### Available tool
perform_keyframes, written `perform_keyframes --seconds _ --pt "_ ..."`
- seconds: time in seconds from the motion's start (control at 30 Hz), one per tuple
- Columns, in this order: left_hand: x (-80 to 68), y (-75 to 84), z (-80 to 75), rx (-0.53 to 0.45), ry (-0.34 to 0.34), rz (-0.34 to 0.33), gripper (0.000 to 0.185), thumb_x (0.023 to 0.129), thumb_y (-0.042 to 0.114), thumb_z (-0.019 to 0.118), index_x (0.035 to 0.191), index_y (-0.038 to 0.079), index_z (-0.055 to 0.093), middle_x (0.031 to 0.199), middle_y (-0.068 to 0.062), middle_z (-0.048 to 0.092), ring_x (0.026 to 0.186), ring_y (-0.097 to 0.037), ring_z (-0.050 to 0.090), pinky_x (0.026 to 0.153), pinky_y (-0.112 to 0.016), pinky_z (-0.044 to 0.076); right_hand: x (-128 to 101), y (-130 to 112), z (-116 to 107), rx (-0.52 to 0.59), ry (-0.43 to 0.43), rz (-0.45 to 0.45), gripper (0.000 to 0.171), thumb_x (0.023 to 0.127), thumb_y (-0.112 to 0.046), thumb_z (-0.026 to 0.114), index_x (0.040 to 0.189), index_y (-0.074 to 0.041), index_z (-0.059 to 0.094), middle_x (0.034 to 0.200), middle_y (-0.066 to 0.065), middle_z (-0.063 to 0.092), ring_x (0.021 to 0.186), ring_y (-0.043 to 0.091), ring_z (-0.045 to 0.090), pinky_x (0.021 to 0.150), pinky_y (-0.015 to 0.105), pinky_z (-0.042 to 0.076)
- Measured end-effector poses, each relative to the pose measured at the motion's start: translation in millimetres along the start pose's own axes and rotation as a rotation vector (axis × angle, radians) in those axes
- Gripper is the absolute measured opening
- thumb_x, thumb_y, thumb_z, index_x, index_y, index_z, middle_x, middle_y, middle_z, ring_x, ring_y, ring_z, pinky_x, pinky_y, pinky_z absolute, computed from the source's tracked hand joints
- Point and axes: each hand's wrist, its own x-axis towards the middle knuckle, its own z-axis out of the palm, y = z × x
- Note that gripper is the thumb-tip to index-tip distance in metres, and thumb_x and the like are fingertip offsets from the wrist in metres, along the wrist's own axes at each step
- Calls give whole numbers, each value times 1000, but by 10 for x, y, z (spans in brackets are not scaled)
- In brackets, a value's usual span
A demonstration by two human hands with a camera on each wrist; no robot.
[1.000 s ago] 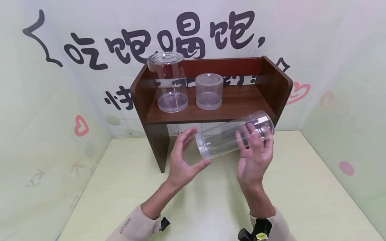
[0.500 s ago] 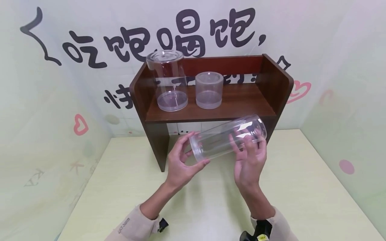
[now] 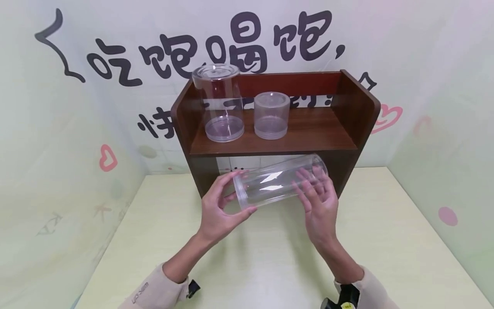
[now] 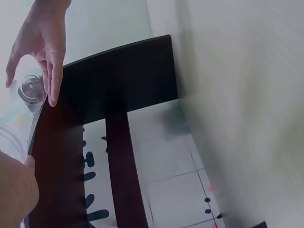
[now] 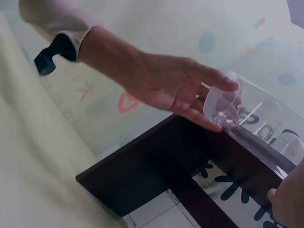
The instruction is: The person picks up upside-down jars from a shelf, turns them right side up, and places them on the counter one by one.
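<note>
A long clear plastic jar (image 3: 278,182) lies nearly level in the air between both hands, just in front of the dark wooden shelf (image 3: 308,128). My left hand (image 3: 220,210) curls thumb and fingers round the jar's rimmed near end. My right hand (image 3: 320,204) supports the far end with straight, spread fingers seen through the plastic. In the right wrist view the left hand (image 5: 166,85) grips the jar (image 5: 247,118) at its end. The left wrist view has the right hand (image 4: 40,42) with straight fingers against the jar (image 4: 31,90).
On the shelf board stand a tall clear jar (image 3: 220,103) at the left and a short clear jar (image 3: 271,115) beside it. The shelf sits at the back of a pale yellow table (image 3: 270,257), against a wall with black lettering.
The jar has moved left and a little lower with both hands, and now lies closer to level. The jars on the shelf have not moved.
</note>
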Motion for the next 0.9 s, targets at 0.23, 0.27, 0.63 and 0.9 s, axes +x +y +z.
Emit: perform_keyframes --seconds 0.23,0.27,0.63,0.9 --pt "-23 63 -185 81 -39 -37 87 65 -12 92 144 -7 55 139 -25 61 130 -25 64 92 -41 62 -14 -8 -161 -261 -48 4 56 99 5 62 151 -1 44 139 7 64 130 16 64 106 28 55" --pt "-26 70 -215 95 -45 -47 87 66 -11 92 145 -6 55 139 -24 61 130 -24 63 93 -40 62 -14 -12 -195 -314 -51 -8 58 98 6 64 152 0 44 140 7 63 130 15 62 106 25 55" --pt "-12 150 -564 331 -127 -87 89 67 -2 97 146 1 58 139 -17 64 121 -19 64 89 -30 63 116 -111 -622 -804 -165 -337 84 80 13 85 154 0 49 152 15 56 137 17 58 109 22 50" --pt "-17 190 -743 458 -212 -129 91 69 6 99 150 5 57 136 -11 65 117 -23 65 86 -32 64 223 -309 -863 -936 -114 -501 87 69 17 90 148 7 54 143 23 61 129 10 61 102 16 52"
